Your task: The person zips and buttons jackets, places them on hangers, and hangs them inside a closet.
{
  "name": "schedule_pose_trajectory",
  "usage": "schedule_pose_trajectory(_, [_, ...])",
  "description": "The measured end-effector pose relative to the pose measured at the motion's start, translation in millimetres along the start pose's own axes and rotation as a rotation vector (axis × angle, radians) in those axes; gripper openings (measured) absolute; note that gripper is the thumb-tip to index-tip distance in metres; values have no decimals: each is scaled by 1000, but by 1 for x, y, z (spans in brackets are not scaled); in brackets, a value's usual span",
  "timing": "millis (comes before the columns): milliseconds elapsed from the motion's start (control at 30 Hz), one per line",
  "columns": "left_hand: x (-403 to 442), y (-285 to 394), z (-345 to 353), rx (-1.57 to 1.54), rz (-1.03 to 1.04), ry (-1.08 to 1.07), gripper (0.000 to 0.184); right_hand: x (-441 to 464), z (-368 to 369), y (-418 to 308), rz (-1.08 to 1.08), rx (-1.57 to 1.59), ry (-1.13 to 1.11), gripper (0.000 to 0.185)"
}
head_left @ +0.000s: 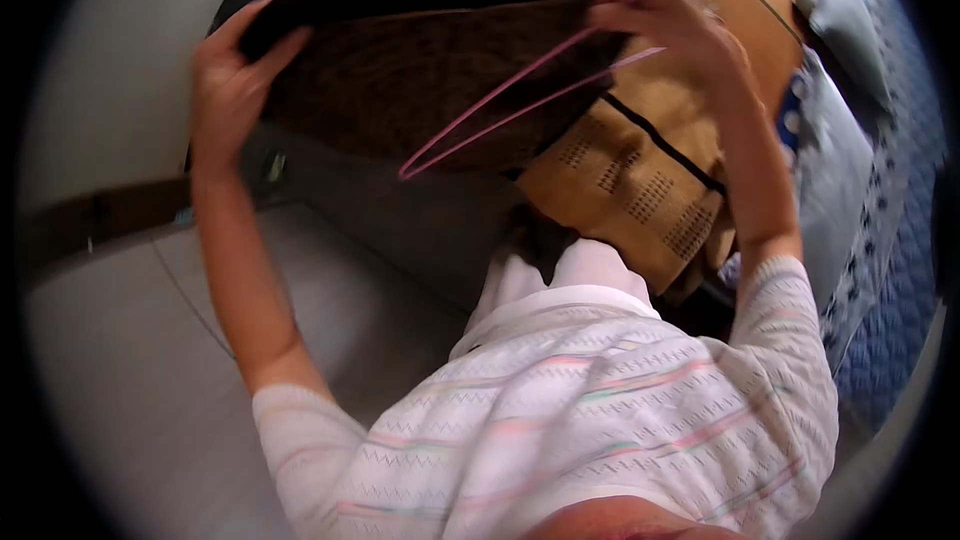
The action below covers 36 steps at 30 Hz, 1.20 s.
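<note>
The left hand (240, 75) pinches one end of a dark cloth (420, 70), which spans across to the right hand (655, 15). That hand is closed on a pink hanger (500, 94) pointing leftward. The cloth is lifted, seemingly not settled on the hanger: one cloth, one hanger. Beneath the right hand sits one tan, black-striped item (630, 165); farther right, blue quilted fabric (880, 330).
</note>
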State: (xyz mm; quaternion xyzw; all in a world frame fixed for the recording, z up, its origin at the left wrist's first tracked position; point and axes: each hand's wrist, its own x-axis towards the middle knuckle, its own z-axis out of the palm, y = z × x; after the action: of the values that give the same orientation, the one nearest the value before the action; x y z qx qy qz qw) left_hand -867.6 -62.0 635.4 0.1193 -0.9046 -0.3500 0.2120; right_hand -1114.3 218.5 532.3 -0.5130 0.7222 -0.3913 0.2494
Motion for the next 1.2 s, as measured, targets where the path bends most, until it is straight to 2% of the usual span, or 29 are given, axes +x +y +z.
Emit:
schedule_pose_trajectory(33, [-1,-3,4,111,105,35,25,-3,-9,-4,-116,43,65,22])
schedule_pose_trajectory(67, [0,-9,4,113,84,5,26,-6,-16,-17,-119,229,76,19])
schedule_pose_trajectory(267, [11,-26,8,-77,-4,90,20,9,-28,-61,-47,225,221,17])
schedule_pose_trajectory(367, [14,-27,9,-85,34,86,21,16,-16,-72,3,169,363,24])
schedule_pose_trajectory(467, [10,-6,17,74,-101,136,24,23,-5,-81,-13,-23,441,30])
schedule_pose_trajectory(567, [11,-2,40,74,-32,218,26,37,24,-69,-36,-188,472,32])
schedule_pose_trajectory(633, [8,-8,69,29,13,214,34,39,51,-81,-41,-256,529,34])
schedule_pose_trajectory(700, [-25,8,112,117,176,145,45,41,71,-73,-55,-322,588,35])
schedule_pose_trajectory(767, [-39,11,105,-88,92,-193,54,31,74,-66,31,-147,570,31])
schedule_pose_trajectory(800, [-42,12,95,-180,46,-250,43,23,74,-64,63,-67,564,29])
schedule_pose_trajectory(900, [-38,-12,71,-51,74,-47,36,15,72,-51,27,136,563,27])
schedule_pose_trajectory(967, [-25,-27,58,348,396,166,32,9,72,-50,33,207,557,27])
schedule_pose_trajectory(1033, [-16,-46,54,217,256,-41,28,5,69,-61,106,229,540,28])
schedule_pose_trajectory(1100, [-12,-50,54,135,96,-163,26,9,67,-46,58,243,547,29])
schedule_pose_trajectory(1200, [-11,-41,60,86,161,-138,26,9,64,-44,-2,194,553,29])
